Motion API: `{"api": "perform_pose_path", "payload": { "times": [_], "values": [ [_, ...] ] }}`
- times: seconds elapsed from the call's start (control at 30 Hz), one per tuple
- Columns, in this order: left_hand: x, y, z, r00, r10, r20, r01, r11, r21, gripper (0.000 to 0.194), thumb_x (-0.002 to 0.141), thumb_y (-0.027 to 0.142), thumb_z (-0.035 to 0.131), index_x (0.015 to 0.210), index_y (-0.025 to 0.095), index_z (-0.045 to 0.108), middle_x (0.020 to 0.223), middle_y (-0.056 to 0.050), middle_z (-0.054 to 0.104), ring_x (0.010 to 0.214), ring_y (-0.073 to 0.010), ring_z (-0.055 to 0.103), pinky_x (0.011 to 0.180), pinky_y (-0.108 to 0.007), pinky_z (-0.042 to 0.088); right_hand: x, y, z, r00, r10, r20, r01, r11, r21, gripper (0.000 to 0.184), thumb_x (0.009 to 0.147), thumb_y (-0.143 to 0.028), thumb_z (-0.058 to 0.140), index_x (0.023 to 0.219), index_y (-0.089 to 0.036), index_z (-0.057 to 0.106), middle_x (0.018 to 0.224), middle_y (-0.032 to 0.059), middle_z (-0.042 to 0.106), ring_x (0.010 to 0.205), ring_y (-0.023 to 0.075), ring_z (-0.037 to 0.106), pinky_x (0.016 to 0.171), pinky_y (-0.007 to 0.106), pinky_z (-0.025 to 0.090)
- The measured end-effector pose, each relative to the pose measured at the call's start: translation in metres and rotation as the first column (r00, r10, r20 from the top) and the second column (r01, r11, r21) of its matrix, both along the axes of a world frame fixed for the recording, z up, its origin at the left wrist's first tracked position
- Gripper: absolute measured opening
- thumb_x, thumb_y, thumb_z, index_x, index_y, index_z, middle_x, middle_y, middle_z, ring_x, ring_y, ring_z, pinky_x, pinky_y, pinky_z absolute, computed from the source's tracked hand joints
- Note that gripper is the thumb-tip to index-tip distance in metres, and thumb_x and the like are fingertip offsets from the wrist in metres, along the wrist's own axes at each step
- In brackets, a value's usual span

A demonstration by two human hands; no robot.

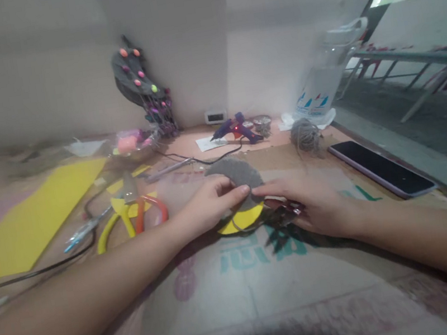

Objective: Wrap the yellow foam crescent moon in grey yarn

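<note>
My left hand [208, 206] pinches the edge of a grey felt round piece [236, 172], thumb and fingers closed on it. Under the grey piece lies a yellow round piece [241, 220], of which only the near edge shows. My right hand [305, 202] lies beside it to the right, its forefinger stretched out and touching the grey piece. Beneath the right palm a small dark tool [283, 210] shows, perhaps small scissors; the fingers curl over it. Both pieces rest on a printed sack cloth [262, 280] spread on the table.
Yellow-and-orange scissors [135, 215] and a black cable [32, 271] lie to the left, beside a yellow sheet [32, 217]. A purple glue gun [236, 128], a twine ball [307, 136] and a plastic bottle [322, 81] stand behind. A phone [380, 168] lies right.
</note>
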State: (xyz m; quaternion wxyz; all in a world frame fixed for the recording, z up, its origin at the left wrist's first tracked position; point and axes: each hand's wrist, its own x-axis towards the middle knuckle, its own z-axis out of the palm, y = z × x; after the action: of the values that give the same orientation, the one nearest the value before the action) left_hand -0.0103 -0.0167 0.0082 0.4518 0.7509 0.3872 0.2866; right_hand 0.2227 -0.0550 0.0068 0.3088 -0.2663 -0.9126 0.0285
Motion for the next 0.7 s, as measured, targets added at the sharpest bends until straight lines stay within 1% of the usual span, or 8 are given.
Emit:
{"api": "perform_pose_path", "payload": {
  "times": [0.1,0.13,0.23,0.33,0.4,0.5,0.57,0.7],
  "values": [
    [0.001,0.0,-0.002,1.0,-0.026,0.006,0.025,1.0,0.014,0.04,0.084,0.053,0.059,0.066,0.017,0.054,0.067,0.001,0.05,0.063,-0.0116,0.045,0.056,-0.024,0.034,0.003,-0.001,-0.001,1.0,-0.017,0.025,0.016,1.0,0.016,0.045,0.087,-0.007,0.055,0.129,-0.022,0.058,0.099,0.0046,0.076,0.085,0.0152,0.072,0.073,0.024,0.055],
    [0.002,0.0,-0.003,0.999,-0.026,0.019,0.026,1.0,0.009,0.04,0.083,0.053,0.059,0.066,0.017,0.053,0.067,0.001,0.05,0.063,-0.0118,0.045,0.056,-0.024,0.034,0.003,-0.002,-0.001,0.999,-0.025,0.025,0.024,1.0,0.013,0.046,0.086,-0.007,0.055,0.13,-0.022,0.057,0.102,0.0047,0.076,0.086,0.0152,0.073,0.074,0.024,0.055],
    [0.002,0.001,-0.006,0.997,-0.027,0.077,0.034,0.995,-0.093,0.04,0.083,0.055,0.058,0.069,0.017,0.053,0.068,0.001,0.051,0.063,-0.0121,0.046,0.055,-0.025,0.033,0.001,-0.001,0.002,0.999,-0.022,0.05,0.022,1.0,0.003,0.049,0.086,-0.008,0.055,0.133,-0.021,0.054,0.111,0.0061,0.076,0.091,0.0153,0.074,0.075,0.023,0.056],
    [0.003,0.002,-0.008,0.98,-0.003,0.2,0.037,0.985,-0.166,0.04,0.082,0.055,0.061,0.073,0.018,0.052,0.069,0.002,0.05,0.063,-0.0108,0.045,0.056,-0.024,0.034,-0.006,0.006,0.007,0.999,-0.027,0.044,0.027,1.0,0.013,0.047,0.085,-0.006,0.053,0.129,-0.022,0.057,0.107,0.0049,0.077,0.087,0.0149,0.074,0.071,0.023,0.055],
    [0.004,0.002,-0.007,0.96,0.081,0.269,-0.014,0.97,-0.243,0.044,0.079,0.059,0.064,0.071,0.018,0.049,0.064,0.005,0.045,0.058,-0.0089,0.042,0.053,-0.023,0.032,-0.013,0.013,0.01,0.999,-0.033,0.023,0.033,0.999,-0.014,0.043,0.085,-0.008,0.054,0.125,-0.022,0.061,0.103,0.0047,0.077,0.082,0.0149,0.074,0.066,0.022,0.054],
    [0.005,0.002,-0.003,0.917,0.178,0.356,-0.038,0.93,-0.366,0.046,0.074,0.061,0.069,0.075,0.018,0.053,0.065,0.004,0.052,0.058,-0.0094,0.047,0.052,-0.022,0.033,-0.023,0.022,0.01,0.997,-0.061,-0.047,0.057,0.995,-0.085,0.037,0.085,-0.011,0.057,0.12,-0.02,0.065,0.087,0.0025,0.076,0.065,0.012,0.068,0.054,0.019,0.049],
    [0.005,0.002,-0.001,0.906,0.199,0.374,-0.032,0.913,-0.407,0.047,0.071,0.06,0.072,0.077,0.017,0.054,0.066,0.004,0.055,0.059,-0.0102,0.051,0.053,-0.023,0.035,-0.028,0.025,0.007,0.989,-0.096,-0.116,0.082,0.99,-0.112,0.033,0.086,-0.013,0.058,0.116,-0.019,0.067,0.077,0.0005,0.072,0.056,0.0099,0.061,0.05,0.019,0.045],
    [0.004,0.002,0.0,0.927,0.223,0.302,-0.108,0.929,-0.354,0.049,0.072,0.061,0.071,0.071,0.019,0.047,0.062,0.006,0.048,0.055,-0.0084,0.046,0.051,-0.022,0.032,-0.033,0.022,0.0,0.966,-0.15,-0.21,0.116,0.979,-0.168,0.025,0.088,-0.018,0.058,0.11,-0.017,0.07,0.066,-0.0022,0.063,0.05,0.0081,0.051,0.047,0.018,0.041]
  ]
}}
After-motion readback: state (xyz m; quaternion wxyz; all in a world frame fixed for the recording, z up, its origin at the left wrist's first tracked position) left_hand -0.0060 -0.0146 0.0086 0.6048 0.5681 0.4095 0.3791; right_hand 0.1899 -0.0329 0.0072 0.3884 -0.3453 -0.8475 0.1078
